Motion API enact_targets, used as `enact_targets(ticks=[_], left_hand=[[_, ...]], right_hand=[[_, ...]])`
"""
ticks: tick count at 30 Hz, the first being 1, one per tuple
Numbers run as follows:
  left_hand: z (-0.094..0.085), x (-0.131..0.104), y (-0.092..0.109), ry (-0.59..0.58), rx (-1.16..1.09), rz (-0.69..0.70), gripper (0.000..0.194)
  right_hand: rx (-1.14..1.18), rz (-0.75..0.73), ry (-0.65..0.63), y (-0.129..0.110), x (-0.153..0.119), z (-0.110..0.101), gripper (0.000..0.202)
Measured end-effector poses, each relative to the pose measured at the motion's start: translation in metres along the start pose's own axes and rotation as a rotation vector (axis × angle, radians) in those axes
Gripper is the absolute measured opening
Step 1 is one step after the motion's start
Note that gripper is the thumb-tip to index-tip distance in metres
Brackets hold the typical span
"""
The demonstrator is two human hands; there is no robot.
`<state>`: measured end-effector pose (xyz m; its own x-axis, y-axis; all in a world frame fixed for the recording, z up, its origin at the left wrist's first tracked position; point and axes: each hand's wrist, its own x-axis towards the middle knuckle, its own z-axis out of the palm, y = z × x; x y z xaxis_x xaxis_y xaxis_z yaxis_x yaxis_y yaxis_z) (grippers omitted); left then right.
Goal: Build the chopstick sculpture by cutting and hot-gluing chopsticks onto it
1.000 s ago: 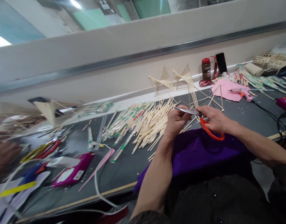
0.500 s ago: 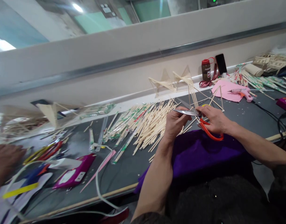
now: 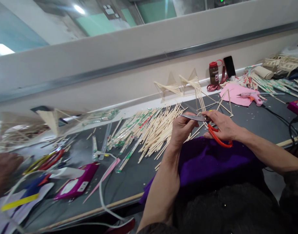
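Observation:
My right hand (image 3: 222, 123) is closed around a pair of scissors (image 3: 220, 139) with red-orange grips. Their metal blades point left toward my left hand (image 3: 182, 129). That hand is closed, thumb and fingers pinched together beside the lower blade; what it pinches is hidden. Just beyond both hands, a framework of thin wooden sticks (image 3: 201, 99) stands on the table, partly covered by my right hand. A big pile of loose bare sticks (image 3: 158, 133) lies left of my left hand. Purple cloth (image 3: 212, 159) covers my lap below the hands.
Two stick models (image 3: 168, 87) stand by the wall. A bottle (image 3: 214, 74), a phone (image 3: 229, 66) and a pink glue gun (image 3: 251, 95) lie farther right. At left are a magenta box (image 3: 78, 182), a white cable (image 3: 102, 191), pliers (image 3: 50, 160) and another person's hand (image 3: 4, 169).
The yellow piece by my right hand's fingers has dropped out of sight. My hands and the scissors have hardly moved. The other person's blurred hand at left has shifted slightly left.

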<state>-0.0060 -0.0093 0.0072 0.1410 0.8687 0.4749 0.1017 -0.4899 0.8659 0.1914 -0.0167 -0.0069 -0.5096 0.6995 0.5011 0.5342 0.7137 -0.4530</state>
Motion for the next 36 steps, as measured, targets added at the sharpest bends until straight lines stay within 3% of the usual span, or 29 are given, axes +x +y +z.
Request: enact_targets(ticks=[14,25,36], left_hand=[[0.0023,-0.0007,0.0012,-0.059,-0.026,0.027,0.020],[0.0048,0.0004,-0.0039,-0.010,-0.047,-0.010,0.018],[0.0054,0.0008,-0.0017,-0.035,-0.049,-0.016,0.021]], right_hand=[[-0.019,-0.089,0.041,0.0025,-0.0011,0.0007,0.061],[-0.084,-0.031,0.023,0.0009,-0.0006,-0.0025,0.058],[-0.113,-0.008,0.014,0.0017,0.0001,-0.0020,0.056]])
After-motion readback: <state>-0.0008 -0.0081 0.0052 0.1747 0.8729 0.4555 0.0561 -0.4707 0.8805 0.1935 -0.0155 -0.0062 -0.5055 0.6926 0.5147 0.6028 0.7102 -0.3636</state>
